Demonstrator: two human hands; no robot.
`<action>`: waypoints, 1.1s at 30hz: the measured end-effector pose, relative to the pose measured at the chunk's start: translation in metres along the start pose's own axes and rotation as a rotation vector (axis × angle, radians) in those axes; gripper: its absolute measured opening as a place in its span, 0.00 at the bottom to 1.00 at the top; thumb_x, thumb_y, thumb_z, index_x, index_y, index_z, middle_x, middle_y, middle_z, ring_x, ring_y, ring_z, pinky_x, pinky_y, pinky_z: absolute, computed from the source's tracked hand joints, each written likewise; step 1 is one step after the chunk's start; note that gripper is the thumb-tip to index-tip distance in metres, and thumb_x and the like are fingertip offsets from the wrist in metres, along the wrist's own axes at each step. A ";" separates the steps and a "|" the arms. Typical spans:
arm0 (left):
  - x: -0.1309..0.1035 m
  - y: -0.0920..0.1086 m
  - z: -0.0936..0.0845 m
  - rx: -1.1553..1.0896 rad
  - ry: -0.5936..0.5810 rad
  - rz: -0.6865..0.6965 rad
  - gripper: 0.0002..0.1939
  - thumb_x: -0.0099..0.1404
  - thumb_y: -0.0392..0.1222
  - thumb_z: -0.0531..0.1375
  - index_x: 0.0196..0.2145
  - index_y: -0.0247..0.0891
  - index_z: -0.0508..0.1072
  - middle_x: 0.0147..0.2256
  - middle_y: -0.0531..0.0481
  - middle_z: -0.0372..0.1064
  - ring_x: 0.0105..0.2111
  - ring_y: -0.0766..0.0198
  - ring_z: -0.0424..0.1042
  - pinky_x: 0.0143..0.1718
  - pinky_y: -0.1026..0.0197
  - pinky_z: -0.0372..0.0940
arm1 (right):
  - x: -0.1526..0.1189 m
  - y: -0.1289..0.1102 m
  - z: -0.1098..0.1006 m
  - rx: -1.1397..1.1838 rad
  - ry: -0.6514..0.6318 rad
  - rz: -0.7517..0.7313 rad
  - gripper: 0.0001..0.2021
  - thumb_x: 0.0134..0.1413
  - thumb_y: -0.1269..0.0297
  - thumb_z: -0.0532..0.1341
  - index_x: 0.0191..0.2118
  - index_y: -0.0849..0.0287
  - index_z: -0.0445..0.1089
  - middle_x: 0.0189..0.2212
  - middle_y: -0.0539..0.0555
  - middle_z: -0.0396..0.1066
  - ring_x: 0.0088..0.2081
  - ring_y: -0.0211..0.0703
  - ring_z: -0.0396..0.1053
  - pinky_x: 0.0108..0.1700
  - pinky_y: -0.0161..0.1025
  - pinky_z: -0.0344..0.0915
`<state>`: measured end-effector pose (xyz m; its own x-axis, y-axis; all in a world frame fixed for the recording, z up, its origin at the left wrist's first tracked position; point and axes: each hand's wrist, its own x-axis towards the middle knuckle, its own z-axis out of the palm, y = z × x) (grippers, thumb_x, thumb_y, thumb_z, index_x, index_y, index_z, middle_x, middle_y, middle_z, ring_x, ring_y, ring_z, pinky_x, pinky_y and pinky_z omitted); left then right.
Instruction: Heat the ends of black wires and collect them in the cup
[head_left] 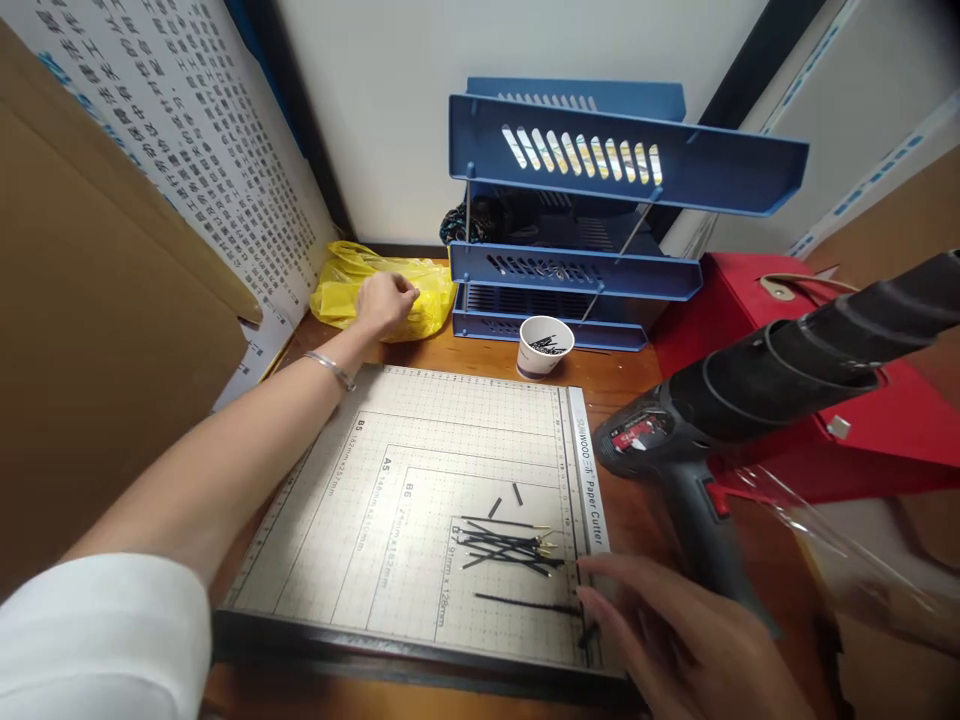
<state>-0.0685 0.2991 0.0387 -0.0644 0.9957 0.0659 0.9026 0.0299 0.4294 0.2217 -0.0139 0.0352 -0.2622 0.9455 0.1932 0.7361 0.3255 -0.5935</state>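
My left hand (pixel 386 303) is over a crumpled yellow plastic bag (pixel 337 290) at the back left. Its fingers are curled together, and whatever they may hold is hidden. At the front right, my right hand (pixel 697 640) is beside the edge of the paper cutter (pixel 322 530). Thumb and forefinger are slightly apart, with nothing visible between their tips. A thin black strand (pixel 521 600) lies on the board, its right end close to my thumb. Behind it is a loose pile of short black strands (pixel 502 547), some with gold-coloured tips. Two small black pieces (pixel 517 494) lie farther back.
A paper cup (pixel 535 362) of small dark pieces stands behind the cutter. Blue tiered file trays (pixel 570 270) are at the back. To the right are a black heat-gun-like tool (pixel 705 430) and a red box (pixel 795 450). Cardboard (pixel 97 230) walls the left.
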 end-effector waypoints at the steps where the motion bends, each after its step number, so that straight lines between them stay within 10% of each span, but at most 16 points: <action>1: -0.013 0.007 -0.007 -0.024 0.013 0.059 0.19 0.71 0.53 0.60 0.47 0.34 0.76 0.48 0.44 0.74 0.50 0.51 0.73 0.53 0.46 0.66 | 0.007 -0.003 -0.002 0.025 0.031 0.009 0.07 0.65 0.63 0.60 0.44 0.54 0.75 0.29 0.45 0.77 0.25 0.30 0.73 0.29 0.22 0.69; 5: -0.101 0.037 -0.021 -0.163 -0.101 0.423 0.09 0.71 0.41 0.59 0.41 0.37 0.80 0.41 0.50 0.79 0.42 0.62 0.74 0.48 0.58 0.65 | 0.038 -0.008 -0.008 0.013 0.149 0.003 0.05 0.63 0.62 0.63 0.41 0.55 0.75 0.22 0.44 0.70 0.20 0.31 0.63 0.24 0.28 0.62; 12: -0.242 0.048 0.005 -0.378 -0.162 0.769 0.10 0.72 0.30 0.57 0.43 0.33 0.79 0.37 0.48 0.78 0.37 0.60 0.73 0.41 0.58 0.67 | 0.074 -0.002 -0.012 0.048 -0.098 -0.027 0.05 0.60 0.66 0.64 0.39 0.53 0.79 0.35 0.45 0.79 0.31 0.33 0.72 0.35 0.31 0.64; 21: -0.259 0.048 0.014 -0.395 -0.136 0.714 0.05 0.70 0.29 0.59 0.39 0.34 0.75 0.34 0.50 0.75 0.35 0.62 0.71 0.37 0.61 0.65 | 0.066 0.000 -0.005 0.155 -0.260 -0.051 0.06 0.61 0.66 0.64 0.38 0.53 0.80 0.32 0.45 0.79 0.32 0.32 0.71 0.36 0.31 0.62; 33: -0.240 0.057 0.018 -0.124 -0.387 0.630 0.05 0.68 0.34 0.63 0.35 0.38 0.80 0.35 0.49 0.74 0.40 0.56 0.67 0.44 0.53 0.62 | 0.058 0.029 -0.006 -0.109 -0.313 0.148 0.09 0.56 0.67 0.61 0.30 0.50 0.79 0.27 0.48 0.67 0.28 0.35 0.61 0.32 0.36 0.55</action>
<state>0.0063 0.0633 0.0309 0.6237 0.7814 0.0210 0.6631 -0.5431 0.5152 0.2314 0.0505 0.0341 -0.3137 0.9381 -0.1468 0.8380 0.2009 -0.5074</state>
